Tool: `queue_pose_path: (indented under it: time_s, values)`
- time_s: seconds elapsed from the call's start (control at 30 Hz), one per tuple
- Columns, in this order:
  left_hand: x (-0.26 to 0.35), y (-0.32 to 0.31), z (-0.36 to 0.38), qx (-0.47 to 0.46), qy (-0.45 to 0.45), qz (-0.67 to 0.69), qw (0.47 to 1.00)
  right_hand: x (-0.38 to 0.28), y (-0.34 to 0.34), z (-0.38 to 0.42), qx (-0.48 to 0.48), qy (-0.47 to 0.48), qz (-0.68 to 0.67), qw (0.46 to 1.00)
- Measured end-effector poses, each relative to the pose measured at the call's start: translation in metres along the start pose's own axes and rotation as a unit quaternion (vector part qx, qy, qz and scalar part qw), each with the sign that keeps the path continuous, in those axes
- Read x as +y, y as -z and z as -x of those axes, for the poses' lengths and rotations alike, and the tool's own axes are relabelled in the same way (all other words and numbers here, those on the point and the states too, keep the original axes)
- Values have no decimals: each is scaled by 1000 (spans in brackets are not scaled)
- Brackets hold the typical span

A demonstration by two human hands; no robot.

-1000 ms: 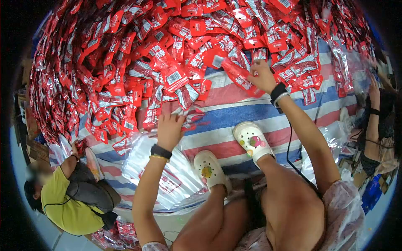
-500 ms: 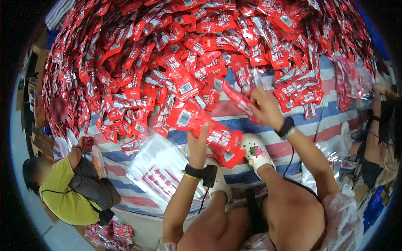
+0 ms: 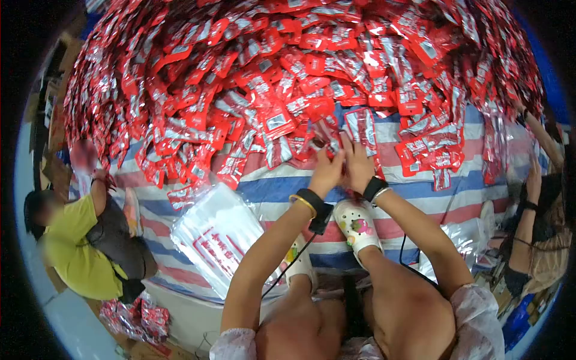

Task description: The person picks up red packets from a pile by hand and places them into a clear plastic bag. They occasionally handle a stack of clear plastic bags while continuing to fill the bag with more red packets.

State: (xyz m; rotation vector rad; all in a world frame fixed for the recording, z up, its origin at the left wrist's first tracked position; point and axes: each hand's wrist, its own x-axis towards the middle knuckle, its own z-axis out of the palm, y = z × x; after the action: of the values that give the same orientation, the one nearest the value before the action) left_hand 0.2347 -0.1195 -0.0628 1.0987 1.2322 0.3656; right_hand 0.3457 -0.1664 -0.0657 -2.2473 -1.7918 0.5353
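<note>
My left hand (image 3: 328, 173) and my right hand (image 3: 360, 167) are side by side above the striped sheet, in front of the pile. My left fingers are closed around red snack packets (image 3: 326, 133), whose silver and red ends stick out beyond the fingertips. My right fingers bend in against the same bunch, and its lower part is hidden between the palms. Just past my right fingertips a packet (image 3: 360, 127) shows its silvery face. The large pile of red packets (image 3: 258, 90) rises close beyond both hands.
A stack of clear printed plastic bags (image 3: 219, 240) lies left of my legs on the striped sheet (image 3: 276, 189). My white clogs (image 3: 358, 225) stand below my hands. A person in a yellow top (image 3: 84, 249) sits at left; another person's arm (image 3: 531, 186) reaches in at right.
My left hand has moved up and right with its packets. My right hand has come left and down to meet it. The co-worker's arms at right have moved toward the pile.
</note>
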Motion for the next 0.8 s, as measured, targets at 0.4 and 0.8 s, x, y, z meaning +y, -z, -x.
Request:
queue_pose_path:
  time_s: [0.4,0.8]
  values:
    - [-128,200,166,418,-84,-106,898,18,17,15,39,-8,-152,988]
    - [-181,219,236,439,45,-126,888,33,19,36,-44,13,-132,990]
